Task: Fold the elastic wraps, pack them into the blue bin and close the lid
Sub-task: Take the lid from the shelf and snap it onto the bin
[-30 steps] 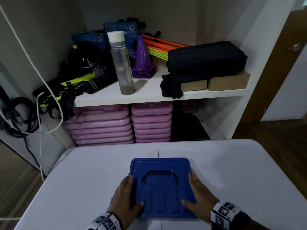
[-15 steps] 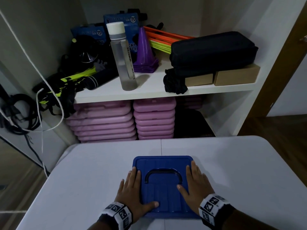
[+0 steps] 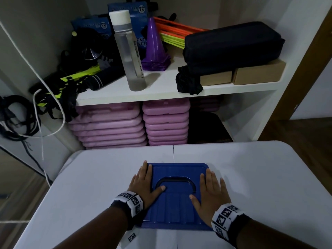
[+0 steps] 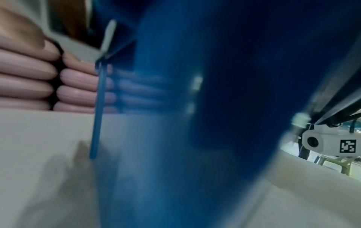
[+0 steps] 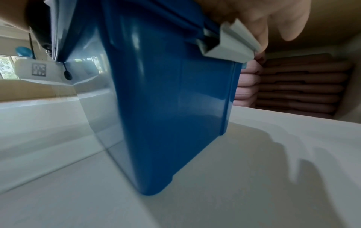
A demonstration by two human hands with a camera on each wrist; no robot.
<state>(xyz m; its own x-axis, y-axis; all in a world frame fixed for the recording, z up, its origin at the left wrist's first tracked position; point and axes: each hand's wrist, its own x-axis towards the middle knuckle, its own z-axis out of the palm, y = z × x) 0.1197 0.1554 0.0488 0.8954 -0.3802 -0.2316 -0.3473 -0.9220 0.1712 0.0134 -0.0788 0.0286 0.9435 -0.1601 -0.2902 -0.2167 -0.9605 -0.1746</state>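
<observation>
The blue bin [image 5: 166, 108] stands on the white table [image 3: 251, 177] with its blue lid [image 3: 177, 209] lying on top and the dark handle [image 3: 175, 179] folded flat in its recess. My left hand [image 3: 143, 184] lies flat along the lid's left edge, its thumb reaching in beside the handle. On the lid's right side my right hand [image 3: 210, 193] rests flat; in the right wrist view its fingers [image 5: 273, 20] reach over a grey side latch [image 5: 232, 44]. The left wrist view is filled by the blurred bin wall [image 4: 195, 108]. No elastic wrap is in view.
Behind the table stands a white shelf [image 3: 161, 90] with a clear bottle [image 3: 129, 51], purple cones [image 3: 154, 45], a black case [image 3: 231, 44] and cardboard boxes [image 3: 258, 72]. Pink stacked boards [image 3: 138, 123] fill the space below. Cords [image 3: 16, 115] hang at the left.
Both hands have slid forward along the lid, from gripping its near corners to lying flat on its sides. The bin has stayed in place.
</observation>
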